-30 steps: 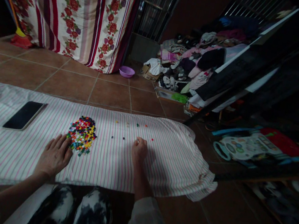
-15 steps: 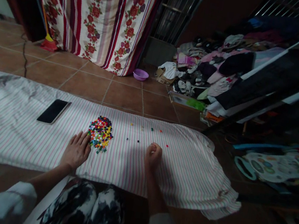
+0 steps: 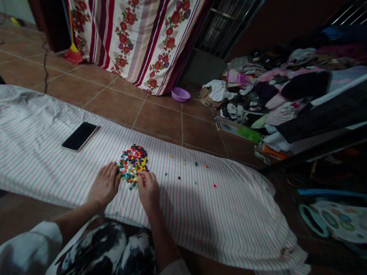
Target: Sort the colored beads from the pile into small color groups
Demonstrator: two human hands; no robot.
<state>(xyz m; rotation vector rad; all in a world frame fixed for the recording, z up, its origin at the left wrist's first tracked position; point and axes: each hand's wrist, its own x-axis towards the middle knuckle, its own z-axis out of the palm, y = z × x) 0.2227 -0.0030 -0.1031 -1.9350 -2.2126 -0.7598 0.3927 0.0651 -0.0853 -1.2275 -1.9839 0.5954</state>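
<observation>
A heap of small multicoloured plastic beads or tiles (image 3: 133, 162) lies on a striped cloth (image 3: 224, 230). My left hand (image 3: 104, 185) rests palm down, fingers stretched out, against the heap's left edge. At the heap's lower right, my right hand (image 3: 148, 190) has its fingertips drawn together on the pieces; whatever is between them is hidden. To the right, several single pieces are spaced in two rows, among them a yellow piece (image 3: 171, 156), a green piece (image 3: 196, 164), a black piece (image 3: 179, 178), a pale grey piece (image 3: 196, 183) and a red piece (image 3: 214, 185).
A dark-screened phone (image 3: 80, 136) lies on the cloth left of the heap. Beyond, on the tiled floor, are a purple basin (image 3: 180, 94), a red-and-yellow broom (image 3: 73, 55) by a floral curtain (image 3: 136, 20), and a pile of clothes (image 3: 260, 84).
My right hand has moved left from the spaced pieces to the heap. A pale grey piece now shows in the lower row near where that hand was. My left hand stays beside the heap.
</observation>
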